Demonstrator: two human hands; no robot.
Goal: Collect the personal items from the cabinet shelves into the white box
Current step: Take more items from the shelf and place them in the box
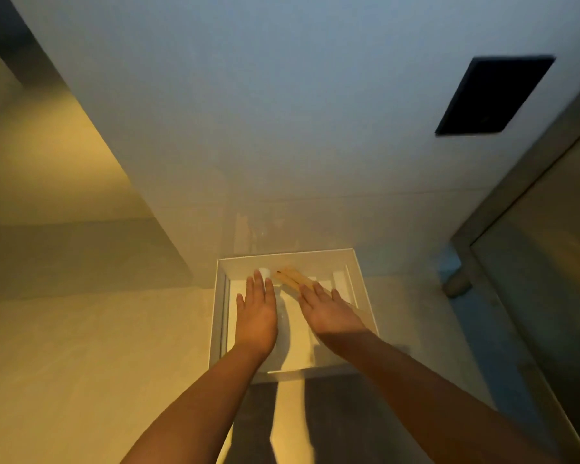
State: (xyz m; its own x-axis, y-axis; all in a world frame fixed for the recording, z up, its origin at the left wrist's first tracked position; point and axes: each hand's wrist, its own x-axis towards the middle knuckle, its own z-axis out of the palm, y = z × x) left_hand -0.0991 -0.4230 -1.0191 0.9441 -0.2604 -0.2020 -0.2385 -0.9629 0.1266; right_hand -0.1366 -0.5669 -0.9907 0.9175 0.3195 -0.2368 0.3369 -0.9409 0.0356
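A white box (220, 309) lies on the floor against the wall, at the centre of the head view. Inside it I make out a small white cylinder (264, 272), a pale tan flat item (290, 277) and a white piece (339, 279) at the right side. My left hand (256, 313) is stretched flat over the box's left half, fingers straight, holding nothing. My right hand (330, 313) is stretched flat over the right half, its fingertips near the tan item. What lies under the hands is hidden.
A pale wall (282, 145) rises behind the box, with a dark rectangular panel (493, 95) at upper right. A metal door frame (516, 209) runs along the right. A small cylindrical stopper (457, 284) sits at its base. My arms cast shadows on the floor.
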